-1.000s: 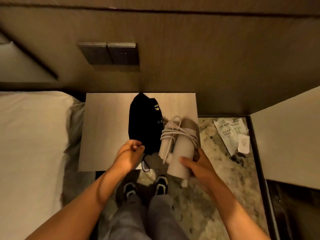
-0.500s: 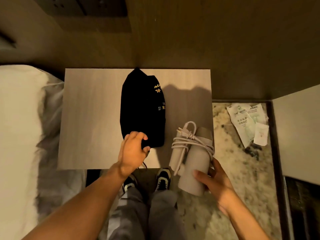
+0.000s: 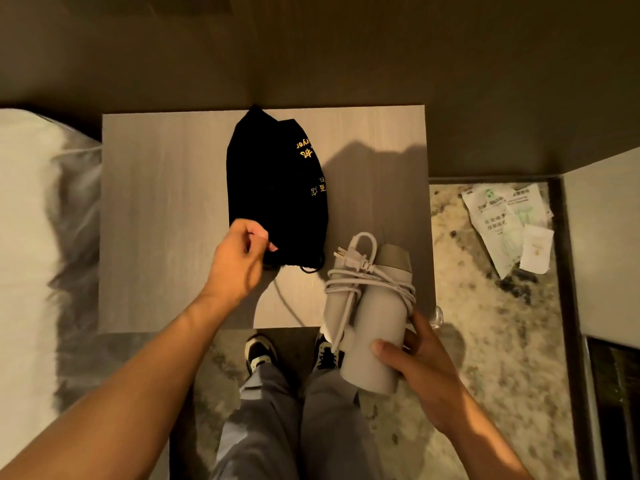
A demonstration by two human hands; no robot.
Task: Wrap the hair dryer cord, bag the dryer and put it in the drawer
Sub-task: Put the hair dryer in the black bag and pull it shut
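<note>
Pale grey hair dryer (image 3: 372,320), folded, barrel and handle side by side, long axis running 12 to 6 o'clock, lower end overhanging the near edge of the bedside table (image 3: 156,220). Gripped round the barrel's lower end. White cord (image 3: 367,282) wound several turns around barrel and handle together, plug (image 3: 353,259) with prongs pointing toward 10 o'clock resting at the top of the coil. Black drawstring bag (image 3: 273,188), soft, flat on the tabletop at 10 o'clock from the dryer, gold lettering along its right side, mouth at the 6 o'clock end, pinched at that near-left corner, drawstring loop (image 3: 311,268) trailing beside the plug.
</note>
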